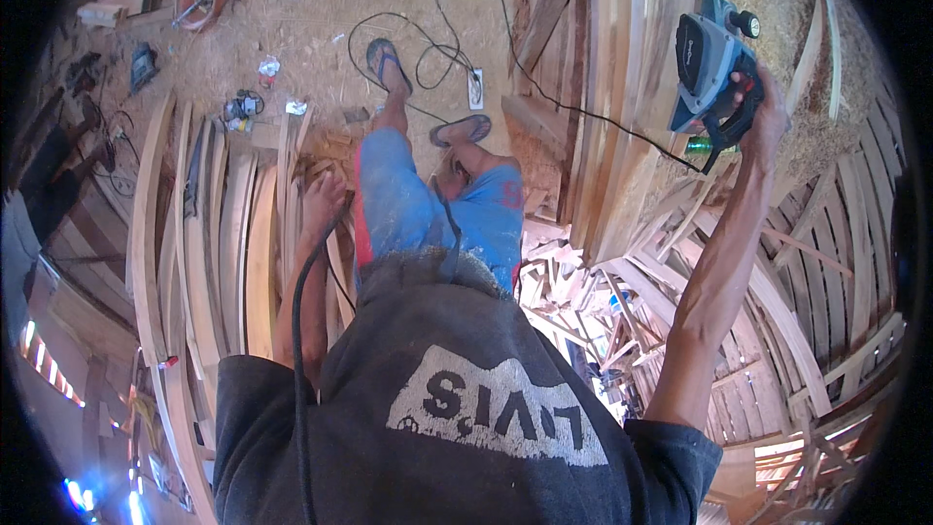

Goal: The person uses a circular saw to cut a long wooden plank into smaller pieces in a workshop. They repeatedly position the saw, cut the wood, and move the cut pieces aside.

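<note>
My right hand (pixel 763 107) is closed round the rear handle of a grey-blue electric planer (pixel 702 68). The tool is at the upper right, on or just above a stack of long planks (pixel 622 68); I cannot tell whether its sole touches the wood. A black power cord (pixel 622 122) runs from its rear toward a white socket strip (pixel 475 88) on the ground. My left hand (pixel 324 199) is low at my left side, by the ends of upright curved boards (pixel 260 253). Its fingers look stretched out and nothing shows in them. A dark cable (pixel 299 379) passes beside that wrist and over my shirt.
Wood shavings (pixel 826 151) lie beside the planks on the right. Offcuts (pixel 569 282) are heaped below the stack. A cord (pixel 437 46) loops over the dirt floor near my sandalled feet. A round reddish basin (pixel 201 4) sits farther off. Another person's dark limbs (pixel 58 160) show at far left.
</note>
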